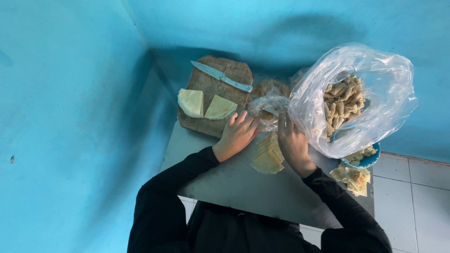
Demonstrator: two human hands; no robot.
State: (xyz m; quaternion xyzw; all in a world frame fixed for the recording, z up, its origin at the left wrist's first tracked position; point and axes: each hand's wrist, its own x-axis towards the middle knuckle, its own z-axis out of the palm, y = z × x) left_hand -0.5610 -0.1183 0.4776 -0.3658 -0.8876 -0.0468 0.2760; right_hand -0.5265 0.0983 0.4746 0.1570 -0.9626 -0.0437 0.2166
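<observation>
Two hands at centre frame, head view, the only view on record. My left hand (pixel 237 133) lies palm down, fingers spread and flat, fingertips on the lower edge of the wooden cutting board (pixel 213 86) and against a small crumpled clear bag (pixel 268 108). My right hand (pixel 291 143) stands on edge just right of it, fingers straight and together, tips at the same small bag; whether they pinch the plastic I cannot tell.

Between and just below both wrists lies a fanned stack of thin pastry sheets (pixel 267 157) on the grey tabletop (pixel 243 187), part of it hidden under my right palm.

Upper centre: knife (pixel 220 76) lying diagonally across the board's far end, apart from both hands. Two folded wrappers (pixel 204 104) sit on the board's left part.

Right of frame: large clear bag of rolled pastries (pixel 344 100), and a blue bowl (pixel 368 160) half under it.

Risks, as judged:
- The stack is loosely fanned; a sideways drag of either wrist could scatter or tear the sheets.
- The big bag leans toward my right hand; an elbow nudge could tip rolls out.
- Reaching over the board blind could meet the knife blade.
</observation>
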